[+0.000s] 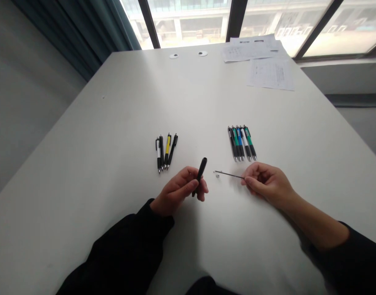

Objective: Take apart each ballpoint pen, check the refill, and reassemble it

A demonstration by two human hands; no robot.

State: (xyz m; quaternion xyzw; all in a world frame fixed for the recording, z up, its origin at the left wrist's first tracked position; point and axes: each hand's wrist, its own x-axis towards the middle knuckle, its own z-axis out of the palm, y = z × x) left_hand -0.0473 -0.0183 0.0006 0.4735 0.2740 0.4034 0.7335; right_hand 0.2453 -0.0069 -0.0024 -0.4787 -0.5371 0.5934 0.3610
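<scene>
The left hand (182, 188) grips a black barrel (202, 169), tilted, over the table (188, 102); the right hand (269, 185) pinches a thin refill (229, 174) by one end. Its free end is near a small part (217, 176), contact unclear. A nudge could roll that part away; a loose pinch could let the refill swing or drop.

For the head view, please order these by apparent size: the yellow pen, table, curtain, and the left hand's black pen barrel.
1. Table
2. Curtain
3. Black pen barrel and yellow pen: unranked; similar length, and the barrel seems nearer the camera.
</scene>
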